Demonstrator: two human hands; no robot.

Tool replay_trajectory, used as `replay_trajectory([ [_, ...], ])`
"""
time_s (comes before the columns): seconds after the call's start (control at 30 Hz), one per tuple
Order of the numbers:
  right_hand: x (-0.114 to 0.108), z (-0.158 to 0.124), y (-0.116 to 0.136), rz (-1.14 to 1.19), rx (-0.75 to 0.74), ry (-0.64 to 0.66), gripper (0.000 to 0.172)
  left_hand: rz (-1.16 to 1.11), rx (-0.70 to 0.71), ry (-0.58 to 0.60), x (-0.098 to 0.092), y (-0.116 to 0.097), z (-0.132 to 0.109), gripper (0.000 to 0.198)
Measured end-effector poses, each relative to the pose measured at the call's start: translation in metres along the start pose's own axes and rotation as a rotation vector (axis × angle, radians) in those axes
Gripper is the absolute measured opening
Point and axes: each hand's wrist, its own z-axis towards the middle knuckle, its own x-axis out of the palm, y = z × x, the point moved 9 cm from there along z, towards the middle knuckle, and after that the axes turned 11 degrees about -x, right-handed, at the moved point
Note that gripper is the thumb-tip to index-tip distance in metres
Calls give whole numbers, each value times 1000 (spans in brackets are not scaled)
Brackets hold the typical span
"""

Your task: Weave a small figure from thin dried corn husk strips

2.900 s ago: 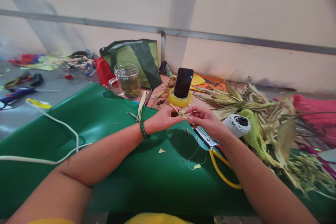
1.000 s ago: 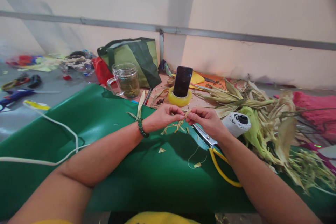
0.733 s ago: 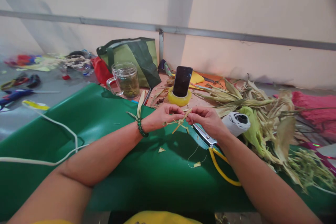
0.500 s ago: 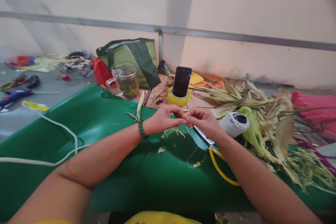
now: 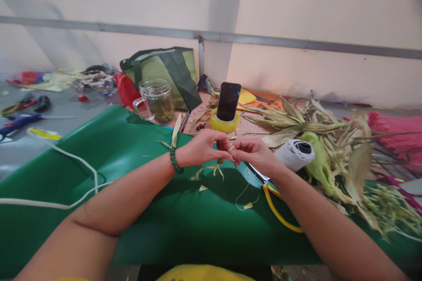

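My left hand [image 5: 207, 148] and my right hand [image 5: 255, 153] meet fingertip to fingertip above a green sheet [image 5: 184, 219]. Between their pinched fingers is a small piece of pale husk, mostly hidden by the fingers. Thin husk strips [image 5: 216, 171] hang below my left hand. Yellow-handled scissors [image 5: 277, 213] lie under and beside my right hand and forearm. A small husk scrap [image 5: 203, 188] and a thread with a pale tag [image 5: 248, 206] rest on the sheet in front of the hands.
Behind the hands a phone [image 5: 228, 101] leans in a yellow tape roll [image 5: 225, 123]. A glass mug [image 5: 160, 103] stands back left, before a green bag [image 5: 171, 72]. Dried husks [image 5: 358, 171] and a white roll [image 5: 294, 155] lie right. A white cable [image 5: 59, 204] crosses the left.
Both hands have shifted slightly left, still pinched together. The husk strips below my left hand show more clearly. Other things stay in place.
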Motion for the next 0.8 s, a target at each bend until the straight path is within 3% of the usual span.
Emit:
replay_trajectory([
  [0.47,-4,-2,9,-122,-61,-9,17,-96,-2,144,7,6,4,21],
  [0.67,-10,-2,12,-160,-92,-46,17,-25,-6,143,10,3,3,26],
  [0.8,-12,-1,12,-148,-97,-71,17,23,13,76,10,-1,2,28],
])
